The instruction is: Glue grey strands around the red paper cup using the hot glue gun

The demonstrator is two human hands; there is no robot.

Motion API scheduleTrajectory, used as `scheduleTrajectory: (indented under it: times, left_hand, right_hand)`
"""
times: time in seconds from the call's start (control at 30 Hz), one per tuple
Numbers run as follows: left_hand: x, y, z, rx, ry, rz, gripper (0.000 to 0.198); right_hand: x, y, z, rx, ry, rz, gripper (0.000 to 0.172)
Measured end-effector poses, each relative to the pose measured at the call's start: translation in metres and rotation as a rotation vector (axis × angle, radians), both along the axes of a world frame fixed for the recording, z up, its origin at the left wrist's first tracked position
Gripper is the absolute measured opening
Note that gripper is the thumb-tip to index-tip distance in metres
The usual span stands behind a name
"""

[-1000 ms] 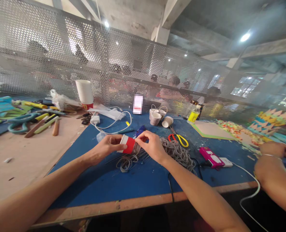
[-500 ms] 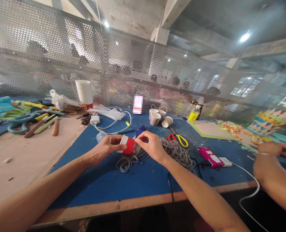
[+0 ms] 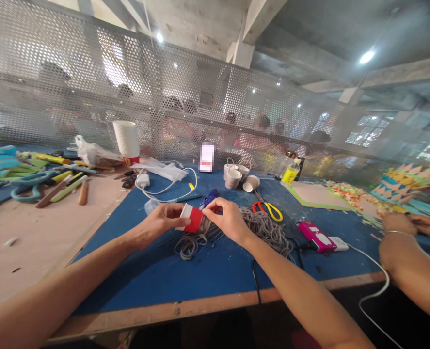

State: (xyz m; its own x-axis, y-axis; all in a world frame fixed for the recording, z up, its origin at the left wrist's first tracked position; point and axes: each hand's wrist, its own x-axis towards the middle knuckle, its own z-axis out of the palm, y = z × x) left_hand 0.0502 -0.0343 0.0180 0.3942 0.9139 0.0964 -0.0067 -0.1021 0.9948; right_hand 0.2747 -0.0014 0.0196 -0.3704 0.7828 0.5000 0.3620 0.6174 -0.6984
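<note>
My left hand [image 3: 164,219] grips a red and white paper cup [image 3: 195,219], which lies tilted on its side above the blue mat [image 3: 200,286]. Grey cord is wound round the cup's right end. At that end my right hand [image 3: 225,215] is pinched against the cup's edge; what lies between its fingertips is too small to make out. A loop of grey cord [image 3: 188,246] rests below the cup. Beyond my right hand spreads a tangled heap of the same cord [image 3: 271,230].
Behind are small cord-wrapped cups [image 3: 232,178], a phone [image 3: 207,157] and a stack of paper cups [image 3: 126,140]. Scissors [image 3: 273,211] and a pink device [image 3: 317,237] lie rightward; tools [image 3: 64,186] lie left. Another person's hands [image 3: 400,225] are at far right.
The other person's hands at the far right have shifted slightly. My hands and the cup look almost unchanged.
</note>
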Motion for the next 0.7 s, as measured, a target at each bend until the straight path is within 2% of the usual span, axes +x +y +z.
scheduleTrajectory:
  times: [0.47,0.7]
  left_hand:
    - [0.0016,-0.0019,0.003,0.014,0.026,0.012,0.029]
    - [0.004,-0.0057,0.0092,0.009,0.009,0.021,0.025]
  right_hand:
    - [-0.0002,-0.0001,0.0006,-0.032,-0.008,-0.005,0.014]
    - [-0.0007,0.0004,-0.001,-0.029,0.009,-0.007,0.013]
